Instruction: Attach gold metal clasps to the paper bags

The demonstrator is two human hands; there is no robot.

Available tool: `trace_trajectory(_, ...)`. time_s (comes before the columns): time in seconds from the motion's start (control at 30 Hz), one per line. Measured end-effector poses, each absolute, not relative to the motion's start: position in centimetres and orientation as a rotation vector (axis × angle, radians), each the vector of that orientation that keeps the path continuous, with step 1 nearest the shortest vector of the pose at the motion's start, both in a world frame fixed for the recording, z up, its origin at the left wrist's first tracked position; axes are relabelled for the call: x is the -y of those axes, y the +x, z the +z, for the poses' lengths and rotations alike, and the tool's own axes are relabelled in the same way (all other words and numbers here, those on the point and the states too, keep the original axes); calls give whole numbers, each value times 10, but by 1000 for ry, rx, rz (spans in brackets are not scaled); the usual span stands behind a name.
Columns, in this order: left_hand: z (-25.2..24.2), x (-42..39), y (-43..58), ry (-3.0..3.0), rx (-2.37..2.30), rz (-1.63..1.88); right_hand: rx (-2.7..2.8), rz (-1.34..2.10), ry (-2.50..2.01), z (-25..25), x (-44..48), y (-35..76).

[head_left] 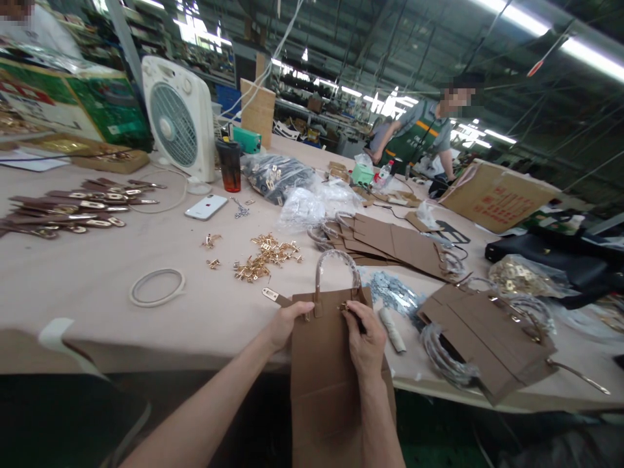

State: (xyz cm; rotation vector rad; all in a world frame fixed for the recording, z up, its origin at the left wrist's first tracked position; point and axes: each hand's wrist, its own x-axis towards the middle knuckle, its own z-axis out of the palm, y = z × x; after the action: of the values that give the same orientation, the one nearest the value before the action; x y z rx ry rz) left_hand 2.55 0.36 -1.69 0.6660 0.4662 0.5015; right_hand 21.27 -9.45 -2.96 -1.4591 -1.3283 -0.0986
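A brown handbag panel (322, 364) hangs over the table's front edge, its plastic-wrapped handle (336, 255) lying toward the back. My left hand (287, 324) grips the panel's upper left edge, thumb on top beside the handle's base. Just beyond that hand, a brown strap with a gold end plate (271, 294) sticks out to the left. My right hand (364, 331) pinches a small gold metal fitting (344, 307) against the panel near the handle's right base. A pile of similar gold fittings (266, 257) lies ahead on the left.
More brown bag panels (394, 240) lie behind, and another brown bag (492, 331) sits to the right. A tape roll (156, 288), phone (206, 207), tumbler (229, 166) and fan (178, 120) stand or lie leftward. Grey-blue pieces (394, 292) are scattered nearby. A co-worker (419, 133) stands across the table.
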Motion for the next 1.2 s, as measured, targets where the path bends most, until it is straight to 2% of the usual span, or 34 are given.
trace_trajectory(0.1, -20, -4, 30, 767, -511, 619, 1327, -48, -1472, -29, 95, 212)
trace_trajectory(0.17, -24, -6, 35, 930, -622, 849, 1284, 39, -1470, -29, 96, 212)
trace_trajectory(0.27, -30, -6, 42, 1254, -865, 1208, 1139, 235, -1450, -30, 98, 212)
trace_trajectory(0.37, -34, -5, 44, 1626, -896, 1360, 1006, 455, -1383, -30, 99, 210)
trace_trajectory(0.57, -31, -1, 41, 1785, -730, 1232, 964, 642, -1366, -28, 95, 199)
trace_trajectory(0.83, -26, -2, 38, 1776, -652, 1071, 972, 670, -1362, -28, 90, 193)
trace_trajectory(1.2, -25, 1, 38, 1831, -686, 1053, 1067, 673, -1343, -26, 91, 191)
